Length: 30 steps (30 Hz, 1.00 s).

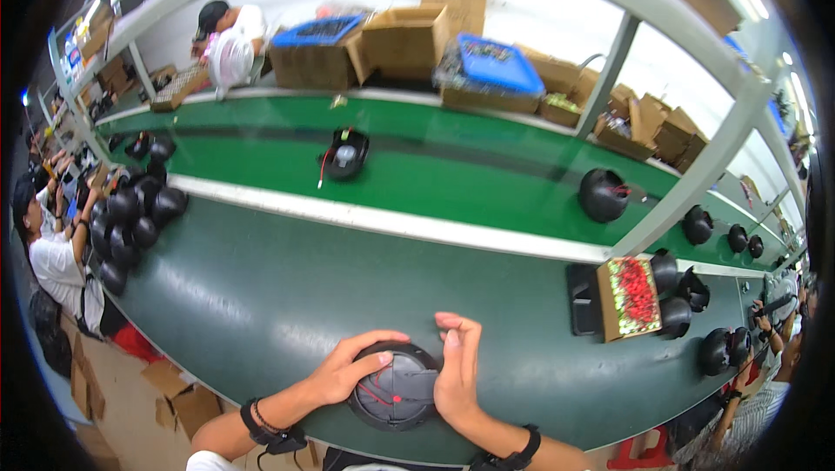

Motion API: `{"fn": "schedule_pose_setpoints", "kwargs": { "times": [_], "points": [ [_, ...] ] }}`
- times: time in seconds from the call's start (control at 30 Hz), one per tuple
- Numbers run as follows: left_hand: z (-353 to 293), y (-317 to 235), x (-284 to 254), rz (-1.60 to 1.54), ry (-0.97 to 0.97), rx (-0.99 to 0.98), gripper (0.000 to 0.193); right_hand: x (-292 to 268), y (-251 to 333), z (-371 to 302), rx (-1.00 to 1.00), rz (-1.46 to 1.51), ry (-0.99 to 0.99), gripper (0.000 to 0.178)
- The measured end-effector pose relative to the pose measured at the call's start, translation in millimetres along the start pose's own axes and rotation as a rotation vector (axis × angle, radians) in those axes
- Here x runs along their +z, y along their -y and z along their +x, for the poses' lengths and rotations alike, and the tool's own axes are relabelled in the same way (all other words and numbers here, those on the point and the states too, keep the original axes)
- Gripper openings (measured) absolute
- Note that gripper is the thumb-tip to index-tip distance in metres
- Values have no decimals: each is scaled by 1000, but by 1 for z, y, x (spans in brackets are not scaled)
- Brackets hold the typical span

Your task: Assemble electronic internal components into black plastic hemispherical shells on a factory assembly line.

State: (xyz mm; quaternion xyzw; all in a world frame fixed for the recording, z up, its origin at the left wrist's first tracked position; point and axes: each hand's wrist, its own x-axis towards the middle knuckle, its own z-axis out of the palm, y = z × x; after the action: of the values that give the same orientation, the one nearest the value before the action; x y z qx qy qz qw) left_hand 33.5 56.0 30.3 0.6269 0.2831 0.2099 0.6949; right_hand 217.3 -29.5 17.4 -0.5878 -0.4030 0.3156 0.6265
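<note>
Head view, left hand [346, 373], right hand [456, 368], open grip cupping round fan housing [397, 388]

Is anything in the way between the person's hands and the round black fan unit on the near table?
Nothing visible: the left hand lies on the round black fan unit and the right hand touches its right side.

A round black fan housing [396, 388] lies flat on the dark green table at the lower centre of the frame, grey inside with thin red wires crossing it.
</note>
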Motion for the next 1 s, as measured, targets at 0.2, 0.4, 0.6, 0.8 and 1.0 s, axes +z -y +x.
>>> {"fn": "schedule_pose_setpoints", "kwargs": {
  "times": [0.2,0.4,0.6,0.8,1.0],
  "points": [
    [127,-23,-25,-160,-326,120,40,-53,-19,27,-173,0,-107,28],
    [319,-24,-53,42,-819,219,47,-57,-46,39,-167,-214,9,29],
    [374,-11,-78,141,-1071,178,55,-51,-41,34,-120,-216,45,26],
    [359,-52,-89,578,-1019,351,73,-59,-43,42,-159,-168,-3,26],
    [296,-67,-214,900,-1067,-216,72,-51,-43,41,-137,-223,13,28]
  ]
}}
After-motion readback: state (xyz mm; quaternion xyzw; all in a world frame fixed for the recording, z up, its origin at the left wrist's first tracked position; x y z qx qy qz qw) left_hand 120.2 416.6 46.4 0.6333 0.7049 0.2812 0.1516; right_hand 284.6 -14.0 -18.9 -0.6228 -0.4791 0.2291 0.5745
